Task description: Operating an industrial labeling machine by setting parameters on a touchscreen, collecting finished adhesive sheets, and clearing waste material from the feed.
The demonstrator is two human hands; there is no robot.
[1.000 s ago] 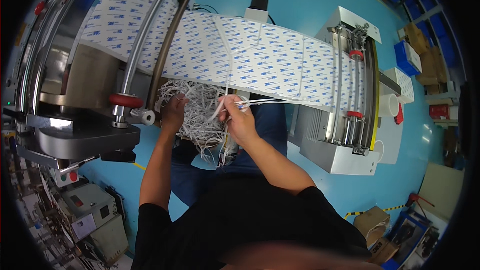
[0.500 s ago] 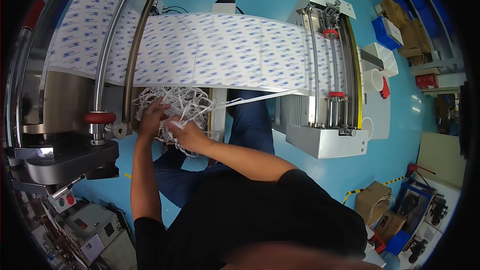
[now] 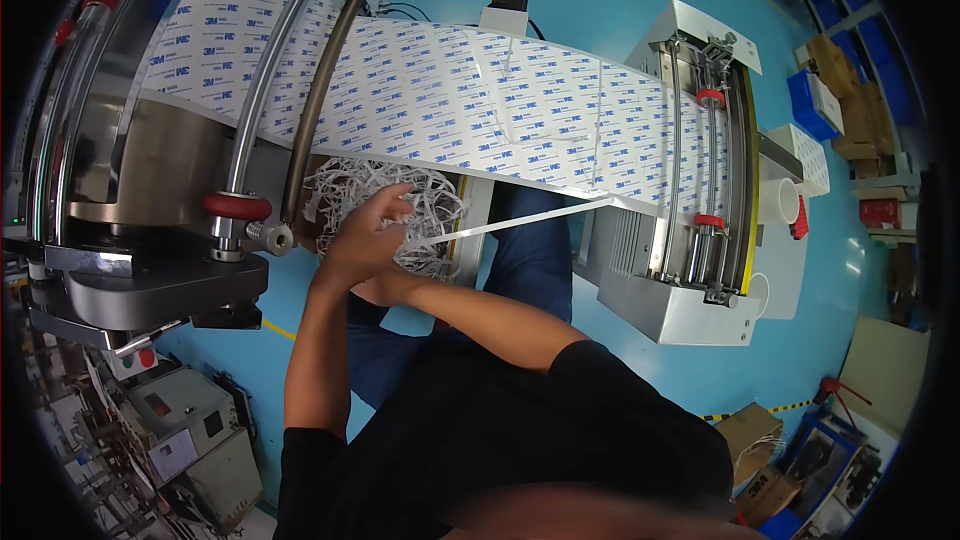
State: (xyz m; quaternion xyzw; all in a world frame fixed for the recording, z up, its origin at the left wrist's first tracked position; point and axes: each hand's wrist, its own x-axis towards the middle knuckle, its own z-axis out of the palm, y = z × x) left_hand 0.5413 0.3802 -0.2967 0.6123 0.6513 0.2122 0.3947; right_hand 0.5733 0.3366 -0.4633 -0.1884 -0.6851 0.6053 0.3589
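A wide white web with blue printing [image 3: 430,90] stretches across between the machine's rollers. From its near edge, by the right-hand unit, a narrow white strip [image 3: 520,220] runs left to my hands. My left hand [image 3: 362,238] is over a heap of tangled white strips [image 3: 430,190], its fingers partly bent and apart, with no held thing visible between them. My right hand [image 3: 378,286] lies beneath the left one, its fingers hidden. The near end of the strip disappears beside the hands, so which hand touches it is unclear. The heap sits in a brown box [image 3: 316,202].
A steel roller unit with a red collar [image 3: 238,206] stands close at left. At right is a silver machine [image 3: 675,305] with rods and red rings. My legs [image 3: 530,250] flank the heap. Cardboard boxes [image 3: 750,435] lie at lower right, beside a blue bin [image 3: 800,460].
My left hand has moved right and now covers my right hand, which has drawn back toward me. The strip looks straighter. The whole view has shifted, with the scene sitting farther right.
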